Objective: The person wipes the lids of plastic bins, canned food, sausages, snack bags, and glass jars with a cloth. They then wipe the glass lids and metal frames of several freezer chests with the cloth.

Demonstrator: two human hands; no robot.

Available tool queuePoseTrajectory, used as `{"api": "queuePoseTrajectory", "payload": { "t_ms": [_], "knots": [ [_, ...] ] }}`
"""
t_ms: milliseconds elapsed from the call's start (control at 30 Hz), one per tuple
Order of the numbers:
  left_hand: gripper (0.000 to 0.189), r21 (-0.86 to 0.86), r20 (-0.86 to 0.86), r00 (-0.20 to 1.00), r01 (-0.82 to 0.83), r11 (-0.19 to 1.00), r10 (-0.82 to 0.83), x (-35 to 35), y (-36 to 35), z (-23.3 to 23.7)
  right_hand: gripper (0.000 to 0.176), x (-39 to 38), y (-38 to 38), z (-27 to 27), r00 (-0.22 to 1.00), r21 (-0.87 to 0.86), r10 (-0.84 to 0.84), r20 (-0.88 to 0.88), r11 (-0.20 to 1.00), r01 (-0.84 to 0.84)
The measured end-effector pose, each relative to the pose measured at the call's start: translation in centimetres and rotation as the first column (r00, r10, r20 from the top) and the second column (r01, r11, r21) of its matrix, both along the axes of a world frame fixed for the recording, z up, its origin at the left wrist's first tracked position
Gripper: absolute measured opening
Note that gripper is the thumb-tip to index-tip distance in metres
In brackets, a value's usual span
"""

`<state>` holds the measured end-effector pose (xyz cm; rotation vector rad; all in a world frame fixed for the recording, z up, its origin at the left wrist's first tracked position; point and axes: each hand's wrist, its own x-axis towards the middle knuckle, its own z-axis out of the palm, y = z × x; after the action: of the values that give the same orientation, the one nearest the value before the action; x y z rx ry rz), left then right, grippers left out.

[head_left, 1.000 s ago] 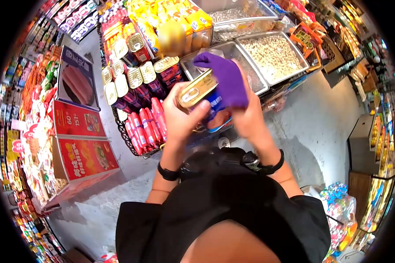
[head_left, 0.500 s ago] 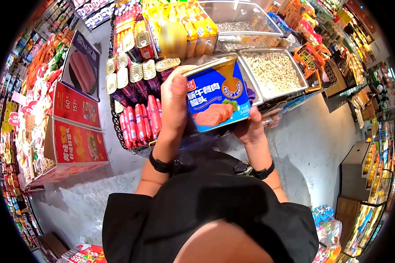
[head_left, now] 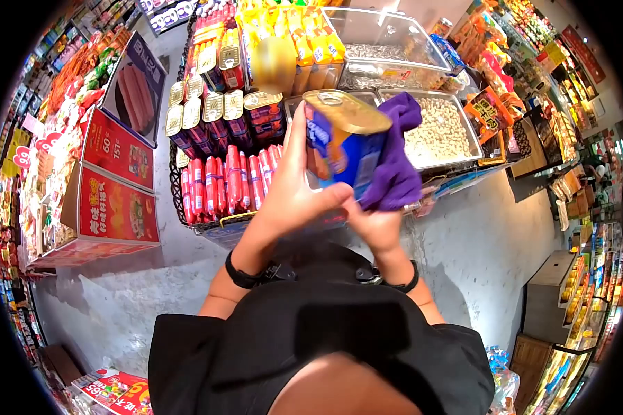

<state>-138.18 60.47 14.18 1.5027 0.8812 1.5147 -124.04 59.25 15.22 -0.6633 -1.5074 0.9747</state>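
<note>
A blue luncheon meat can [head_left: 356,162] with a gold lid is tilted in front of me, one corner turned my way, its label blurred. My left hand [head_left: 294,197] wraps its left side, with the thumb stretched across below the bottom edge. In my right hand [head_left: 379,225] is a purple cloth [head_left: 398,155], bunched against the can's right side. Most fingers of the right hand are hidden behind the cloth and can. Behind my left hand are rows of upright cans [head_left: 214,111] and red-wrapped sausages [head_left: 232,183].
Yellow snack packs [head_left: 298,34] stand at the back of the display. A clear bin of pale nuts [head_left: 436,128] lies to the right, with orange snack bags [head_left: 490,107] beyond it. Red promotional boxes [head_left: 118,207] stand on the left, and grey floor [head_left: 464,242] surrounds the display.
The can has turned so its label faces left and its lid and side show. The purple cloth, mostly hidden before, now covers the right side. Both hands have shifted around the can.
</note>
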Motion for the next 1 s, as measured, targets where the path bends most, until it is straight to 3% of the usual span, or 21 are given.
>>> {"api": "queuePoseTrajectory", "payload": {
  "t_ms": [33,67,100,133,167,233,267,300,367,400,433,500,567,633,667,700,733,833,900,967,1000],
  "knots": [
    [0.103,0.103,0.013,0.999,-0.049,0.994,0.048,0.8,0.3,-0.1,0.065,-0.2,-0.4,0.6,0.985,0.086,-0.012,0.174,0.996,-0.003],
    [0.104,-0.125,0.201,0.976,0.11,0.986,-0.084,0.8,-0.4,0.1,0.064,0.1,-0.3,0.5,0.961,0.252,-0.042,0.275,0.967,-0.029],
    [0.097,-0.168,0.434,0.889,0.24,0.956,-0.146,0.6,-0.3,-0.6,0.063,0.3,-0.2,0.3,0.927,0.404,-0.09,0.365,0.912,-0.07],
    [0.093,-0.216,0.492,0.859,0.276,0.936,-0.14,0.3,-0.5,-1.0,0.058,0.1,-0.1,0.3,0.973,0.255,0.06,0.224,0.96,-0.118],
    [0.09,-0.262,0.544,0.829,0.316,0.912,-0.131,0.0,-0.7,-1.2,0.054,0.7,0.5,-0.6,0.928,0.348,-0.044,0.371,0.933,-0.095],
    [0.093,-0.198,0.593,0.802,0.223,0.954,-0.065,0.3,-1.0,-1.5,0.049,0.0,1.6,-1.3,0.959,0.379,0.019,0.283,0.916,-0.13],
    [0.094,-0.162,0.562,0.825,0.174,0.971,-0.054,0.2,-1.1,-2.1,0.056,-0.1,1.7,-1.0,0.958,0.028,0.203,0.204,0.977,-0.214],
    [0.095,-0.124,0.531,0.847,0.125,0.984,-0.041,0.0,-1.1,-2.4,0.056,-0.1,1.9,-0.9,0.961,0.03,0.197,0.192,0.978,-0.207],
    [0.097,-0.152,0.535,0.844,0.145,0.978,-0.042,-0.5,-1.1,-2.6,0.067,0.1,2.5,-0.9,0.894,-0.498,0.418,-0.158,0.748,-0.438],
    [0.099,-0.119,0.503,0.861,0.155,0.981,-0.075,-0.9,-1.2,-2.7,0.08,0.1,3.3,-0.8,0.832,-0.441,0.486,-0.269,0.705,-0.555],
    [0.101,-0.088,0.469,0.877,0.164,0.982,-0.105,-1.1,-1.2,-2.5,0.083,-1.3,4.6,-1.6,0.841,-0.079,0.431,-0.327,0.875,-0.478],
    [0.112,0.011,0.291,0.951,0.103,0.995,-0.101,-0.7,-0.9,-1.1,0.087,0.6,4.7,-1.8,0.795,-0.398,0.536,-0.286,0.688,-0.607],
    [0.105,0.133,-0.029,0.994,0.112,0.985,-0.109,-2.0,0.1,-1.4,0.086,0.8,5.3,-2.1,0.868,-0.354,0.496,-0.03,0.807,-0.473],
    [0.081,0.282,-0.231,0.967,-0.036,0.959,0.104,-2.8,-0.1,-0.6,0.078,0.3,5.3,-2.4,0.806,-0.379,0.475,-0.353,0.715,-0.587],
    [0.076,0.24,-0.154,0.976,-0.113,0.964,0.153,-2.3,-0.5,-0.4,0.069,-0.3,4.7,-2.3,0.705,-0.258,0.41,-0.579,0.728,-0.635],
    [0.071,0.193,-0.082,0.976,-0.183,0.964,0.202,-1.6,-1.0,0.0,0.065,0.1,4.1,-1.4,0.772,-0.389,0.355,-0.528,0.707,-0.591],
    [0.069,0.138,0.012,0.99,-0.14,0.98,0.139,-0.6,-1.4,1.1,0.064,-0.3,4.0,-2.0,0.845,-0.388,0.282,-0.454,0.792,-0.472],
    [0.074,0.192,-0.086,0.972,-0.2,0.961,0.219,0.3,-1.5,0.9,0.062,-0.8,4.0,-2.3,0.993,-0.262,0.104,-0.061,0.958,-0.116],
    [0.072,-0.026,0.086,0.973,-0.211,0.977,0.212,0.4,-1.8,0.6,0.063,0.0,3.8,-2.0,0.946,-0.129,0.276,-0.17,0.946,-0.299],
    [0.069,-0.055,0.248,0.959,-0.129,0.99,0.139,-0.2,-1.9,0.8,0.066,1.1,3.2,-0.2,0.865,-0.191,0.421,-0.271,0.858,-0.478],
    [0.073,-0.05,0.195,0.971,-0.133,0.99,0.14,-0.7,-1.7,1.0,0.069,1.5,2.6,1.4,0.836,-0.274,0.46,-0.3,0.798,-0.537]
  ]
}}
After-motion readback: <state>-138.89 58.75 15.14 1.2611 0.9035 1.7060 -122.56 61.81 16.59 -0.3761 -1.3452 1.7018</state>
